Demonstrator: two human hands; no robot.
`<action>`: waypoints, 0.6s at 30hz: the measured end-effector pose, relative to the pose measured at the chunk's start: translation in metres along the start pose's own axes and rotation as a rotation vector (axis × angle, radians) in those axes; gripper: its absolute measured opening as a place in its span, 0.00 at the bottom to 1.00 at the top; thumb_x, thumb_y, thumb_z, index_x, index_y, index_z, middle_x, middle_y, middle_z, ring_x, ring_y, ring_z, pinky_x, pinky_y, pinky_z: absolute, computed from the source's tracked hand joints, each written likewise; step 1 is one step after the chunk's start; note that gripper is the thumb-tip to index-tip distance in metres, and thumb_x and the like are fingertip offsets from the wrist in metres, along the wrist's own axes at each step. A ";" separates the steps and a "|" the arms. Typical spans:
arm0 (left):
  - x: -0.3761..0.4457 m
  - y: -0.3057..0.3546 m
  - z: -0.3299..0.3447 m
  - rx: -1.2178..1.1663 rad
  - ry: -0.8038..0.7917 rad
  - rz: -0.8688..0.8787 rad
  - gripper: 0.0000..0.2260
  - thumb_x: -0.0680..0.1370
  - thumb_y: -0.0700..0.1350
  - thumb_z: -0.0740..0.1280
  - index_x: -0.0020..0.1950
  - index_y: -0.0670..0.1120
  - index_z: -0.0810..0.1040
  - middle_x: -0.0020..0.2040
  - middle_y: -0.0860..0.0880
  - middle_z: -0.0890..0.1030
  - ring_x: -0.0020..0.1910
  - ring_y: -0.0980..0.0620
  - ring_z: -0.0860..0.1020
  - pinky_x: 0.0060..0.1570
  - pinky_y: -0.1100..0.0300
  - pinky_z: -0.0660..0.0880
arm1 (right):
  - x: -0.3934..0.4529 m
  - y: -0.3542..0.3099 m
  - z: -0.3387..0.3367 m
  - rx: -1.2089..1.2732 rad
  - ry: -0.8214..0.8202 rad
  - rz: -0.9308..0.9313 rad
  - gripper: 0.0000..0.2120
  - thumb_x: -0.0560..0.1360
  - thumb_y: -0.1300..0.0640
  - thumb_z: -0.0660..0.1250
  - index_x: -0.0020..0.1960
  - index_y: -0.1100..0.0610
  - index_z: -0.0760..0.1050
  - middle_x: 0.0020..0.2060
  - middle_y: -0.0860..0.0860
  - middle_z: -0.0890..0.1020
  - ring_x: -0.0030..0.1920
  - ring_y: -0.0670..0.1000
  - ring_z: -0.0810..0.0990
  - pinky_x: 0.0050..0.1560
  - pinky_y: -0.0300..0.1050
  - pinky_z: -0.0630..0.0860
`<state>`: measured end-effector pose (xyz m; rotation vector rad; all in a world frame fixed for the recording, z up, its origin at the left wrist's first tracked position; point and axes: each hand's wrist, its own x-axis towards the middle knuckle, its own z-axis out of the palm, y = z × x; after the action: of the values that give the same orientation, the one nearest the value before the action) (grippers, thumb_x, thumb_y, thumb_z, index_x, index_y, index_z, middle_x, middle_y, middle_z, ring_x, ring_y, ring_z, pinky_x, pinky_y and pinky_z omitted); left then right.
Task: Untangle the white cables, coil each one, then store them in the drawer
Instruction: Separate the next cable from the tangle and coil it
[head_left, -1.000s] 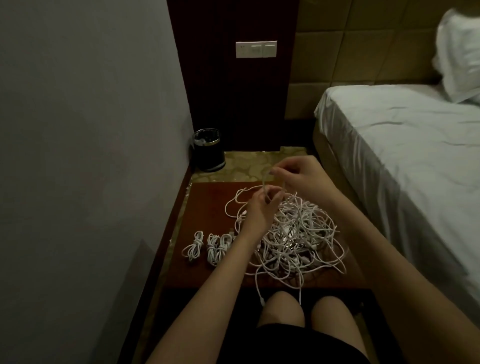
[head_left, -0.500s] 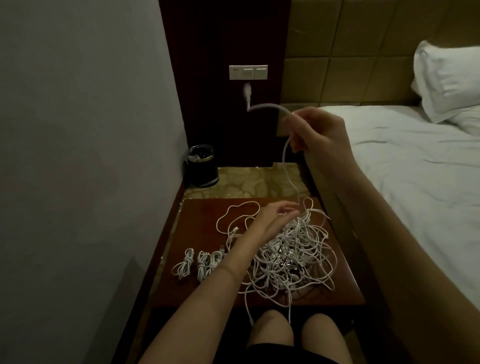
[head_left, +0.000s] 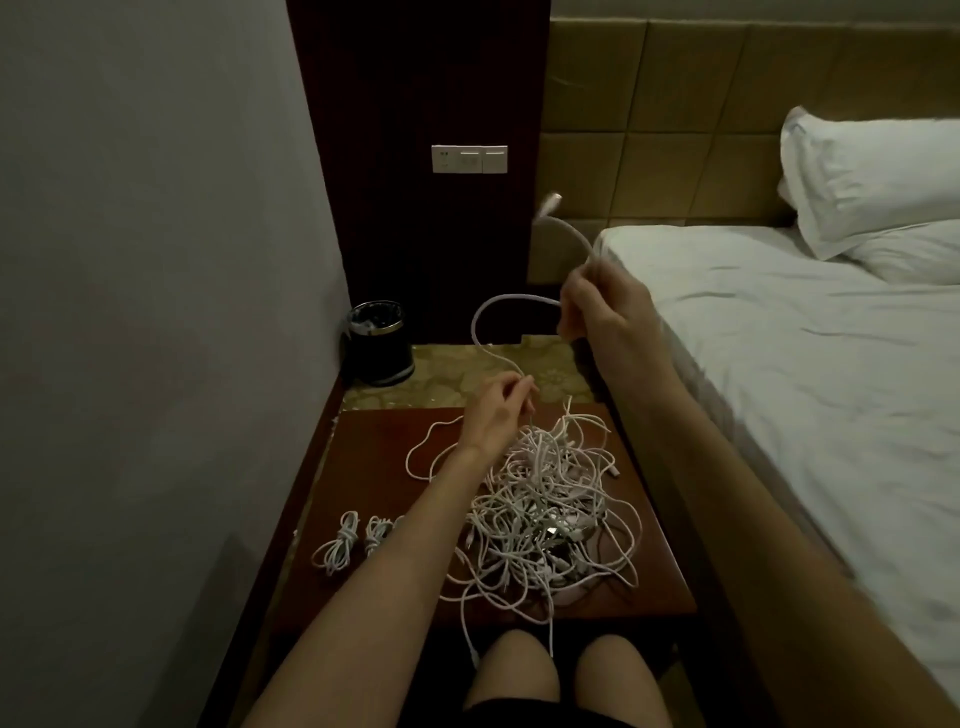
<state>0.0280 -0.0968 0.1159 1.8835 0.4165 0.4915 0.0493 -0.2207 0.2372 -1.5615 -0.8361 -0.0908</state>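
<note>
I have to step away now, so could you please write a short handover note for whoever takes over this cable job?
Right hand: raised, gripping one white cable near its plug end.
Left hand: pinching the same cable just above the tangle.
Done: at least two coiled cables lie at the nightstand's left edge.
Left: free this cable, coil it, work through the tangle, then put all the coils in the drawer, which is not in view.
</note>
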 end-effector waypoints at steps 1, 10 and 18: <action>0.001 0.005 -0.005 -0.028 0.009 0.018 0.12 0.83 0.46 0.60 0.47 0.42 0.79 0.35 0.51 0.77 0.35 0.56 0.75 0.33 0.71 0.70 | -0.003 0.013 -0.003 -0.144 0.014 0.030 0.11 0.81 0.61 0.58 0.42 0.53 0.73 0.31 0.47 0.75 0.30 0.44 0.73 0.34 0.43 0.69; -0.002 0.067 -0.036 -0.018 -0.037 0.311 0.10 0.82 0.46 0.62 0.44 0.47 0.80 0.36 0.50 0.77 0.36 0.54 0.76 0.38 0.61 0.73 | -0.025 0.077 0.028 -0.477 -0.326 0.278 0.13 0.81 0.55 0.61 0.50 0.64 0.79 0.33 0.55 0.80 0.32 0.53 0.77 0.33 0.44 0.71; -0.025 0.006 -0.005 -0.189 -0.180 0.068 0.18 0.82 0.55 0.58 0.61 0.44 0.77 0.54 0.47 0.82 0.49 0.59 0.80 0.46 0.72 0.74 | -0.006 0.050 0.020 0.067 -0.040 0.218 0.15 0.82 0.61 0.58 0.37 0.56 0.74 0.28 0.52 0.73 0.27 0.46 0.71 0.32 0.43 0.68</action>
<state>0.0044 -0.1077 0.1199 1.7457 0.1805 0.3882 0.0637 -0.2024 0.1887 -1.5852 -0.6878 0.1257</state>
